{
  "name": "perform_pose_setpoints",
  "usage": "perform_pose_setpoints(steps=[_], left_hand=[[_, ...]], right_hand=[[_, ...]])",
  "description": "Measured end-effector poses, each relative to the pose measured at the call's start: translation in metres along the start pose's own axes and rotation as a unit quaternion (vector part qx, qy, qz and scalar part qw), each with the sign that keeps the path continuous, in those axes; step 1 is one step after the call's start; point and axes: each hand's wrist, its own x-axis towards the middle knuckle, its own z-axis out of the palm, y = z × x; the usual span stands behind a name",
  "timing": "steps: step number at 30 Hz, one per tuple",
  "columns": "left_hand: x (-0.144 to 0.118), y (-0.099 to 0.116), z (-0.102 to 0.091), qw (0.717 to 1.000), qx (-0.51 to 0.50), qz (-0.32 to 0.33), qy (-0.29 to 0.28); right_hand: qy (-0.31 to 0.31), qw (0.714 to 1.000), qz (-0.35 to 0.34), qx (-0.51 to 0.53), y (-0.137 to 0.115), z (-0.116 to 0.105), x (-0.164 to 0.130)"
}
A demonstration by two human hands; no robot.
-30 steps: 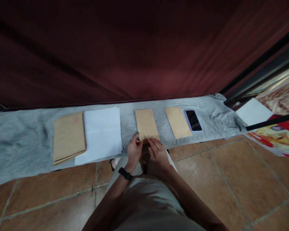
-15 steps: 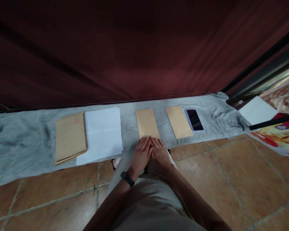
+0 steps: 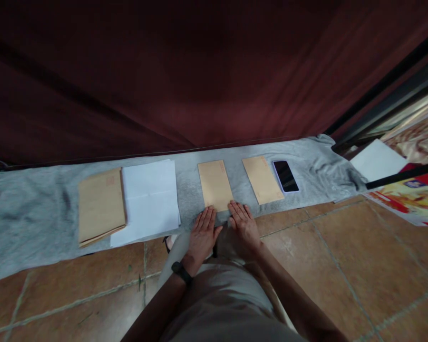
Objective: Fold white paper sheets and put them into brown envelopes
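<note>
We've the mid env. (image 3: pixel 216 184) lying flat, R of the white paper stack (image 3: pixel 151 194), its near corners under our fingertips: L hand (image 3: pixel 202 232) nearer the stack, R hand (image 3: pixel 245 229) farther, fingers straight, slightly apart.

No readable lettering, only tiny red marks (image 3: pixel 222 166) on brown envelopes (image 3: pixel 214 186)

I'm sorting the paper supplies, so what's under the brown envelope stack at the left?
The white sheets tuck under the right side of the brown envelope stack; gray cloth shows along its other sides. How far the sheets reach, and whatever else lies beneath, is covered.
</note>
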Motion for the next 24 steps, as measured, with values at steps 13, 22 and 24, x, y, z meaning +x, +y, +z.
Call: perform_pose_setpoints(steps=[13,22,24], left_hand=[[0.009,0.011,0.005,0.999,-0.013,0.034,-0.006],[0.013,0.014,0.006,0.999,0.002,0.044,-0.031],[0.013,0.013,0.006,0.999,0.005,0.044,-0.031]], right_hand=[[0.013,1.0,0.012,0.012,0.004,-0.002,-0.002],[-0.015,0.998,-0.054,0.032,-0.016,-0.003,0.011],[-0.02,0.998,-0.056,0.031,-0.022,-0.001,0.015]])
